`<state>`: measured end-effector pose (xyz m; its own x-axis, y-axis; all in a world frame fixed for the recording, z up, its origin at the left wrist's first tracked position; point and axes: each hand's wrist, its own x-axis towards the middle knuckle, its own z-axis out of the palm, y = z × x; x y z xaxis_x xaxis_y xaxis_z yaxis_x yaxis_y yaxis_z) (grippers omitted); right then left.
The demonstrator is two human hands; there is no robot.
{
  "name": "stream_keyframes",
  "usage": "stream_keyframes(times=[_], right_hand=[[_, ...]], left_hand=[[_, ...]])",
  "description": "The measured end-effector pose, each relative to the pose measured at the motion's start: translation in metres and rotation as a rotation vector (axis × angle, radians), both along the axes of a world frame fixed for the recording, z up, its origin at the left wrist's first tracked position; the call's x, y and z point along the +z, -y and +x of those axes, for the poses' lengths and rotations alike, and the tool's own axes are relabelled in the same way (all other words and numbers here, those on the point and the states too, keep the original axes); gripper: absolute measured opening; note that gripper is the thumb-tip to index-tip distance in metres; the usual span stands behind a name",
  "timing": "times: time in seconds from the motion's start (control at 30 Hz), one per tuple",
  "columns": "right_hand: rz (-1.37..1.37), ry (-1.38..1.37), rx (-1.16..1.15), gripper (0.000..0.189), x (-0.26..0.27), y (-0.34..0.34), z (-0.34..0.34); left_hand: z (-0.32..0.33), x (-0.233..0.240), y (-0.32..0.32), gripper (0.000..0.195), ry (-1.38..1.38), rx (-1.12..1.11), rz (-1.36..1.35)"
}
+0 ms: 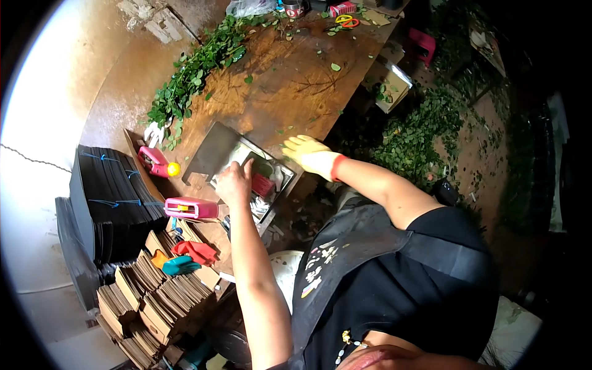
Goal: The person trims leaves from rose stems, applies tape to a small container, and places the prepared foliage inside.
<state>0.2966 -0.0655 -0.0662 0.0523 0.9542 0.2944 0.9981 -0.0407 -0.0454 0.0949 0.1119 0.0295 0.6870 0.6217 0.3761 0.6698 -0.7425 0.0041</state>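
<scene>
My bare left hand (235,180) is over a shallow open box (277,208), fingers curled and thumb raised beside a dark flat piece (260,163) inside it. Whether it grips that piece, I cannot tell. The box also holds a small red item (262,185) and other small things. A dark panel (210,148) lies at the box's far left side. My right hand (307,152) wears a yellow and white glove with a red cuff. It reaches over the near table edge, right of the box, palm down with fingers extended and nothing seen in it.
Leafy green stems (194,74) lie along the wooden table (296,92); scissors (347,21) are at its far end. Pink containers (192,208), coloured gloves (196,252), tied black sheets (125,203) and stacked cardboard (162,305) stand left. Leaves (421,125) cover the floor at right.
</scene>
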Motion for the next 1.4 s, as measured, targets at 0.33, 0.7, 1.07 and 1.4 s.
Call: stream_keyframes(times=[0.33,0.7,1.07,1.4], right_hand=[[-0.029,-0.293,-0.473,0.049,0.022,0.151,0.105],[0.183,-0.378,-0.168,0.024,0.01,0.081,0.171],[-0.366,-0.607,-1.102,0.058,-0.123,0.24,0.318],[-0.232,-0.448,-0.613,0.036,-0.288,0.21,0.526]], left_hand=[[-0.01,-0.004,0.0,0.047,0.025,-0.014,0.081],[0.0,0.0,0.004,0.04,0.031,-0.059,0.086],[-0.007,0.02,-0.003,0.029,-0.063,-0.017,-0.182],[0.015,0.006,-0.017,0.029,-0.166,-0.036,-0.253]])
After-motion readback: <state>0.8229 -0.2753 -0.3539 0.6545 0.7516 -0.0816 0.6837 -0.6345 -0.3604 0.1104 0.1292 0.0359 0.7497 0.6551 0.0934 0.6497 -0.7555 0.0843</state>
